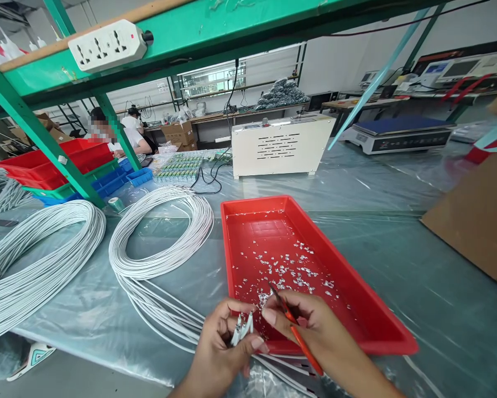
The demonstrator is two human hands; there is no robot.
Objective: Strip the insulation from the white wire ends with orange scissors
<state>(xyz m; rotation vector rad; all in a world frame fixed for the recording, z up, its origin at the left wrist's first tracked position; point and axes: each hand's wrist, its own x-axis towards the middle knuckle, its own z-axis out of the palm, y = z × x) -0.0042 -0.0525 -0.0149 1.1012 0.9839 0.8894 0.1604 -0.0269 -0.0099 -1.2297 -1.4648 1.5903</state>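
Observation:
My left hand (225, 342) is closed round a small bunch of white cable ends (242, 330), their tips pointing up between thumb and fingers. Close beside it, my right hand (310, 323) grips a tool with orange handles (300, 342) and a dark pointed tip, which looks like small cutters or tweezers. Both hands are over the near edge of a red tray (376, 345). Small silvery-white scraps (289, 271) lie scattered on the tray's floor. A coil of white cable (161, 271) rests to the left, its loose strands running toward my left hand.
Another white cable coil (78, 243) lies further left. Behind the tray stands a cream metal box (279, 146), with a weighing scale (397, 138) to its right. Stacked bins (66, 166) are at the left, under a green frame holding a power strip (107, 47). Cardboard (476, 215) edges the right side.

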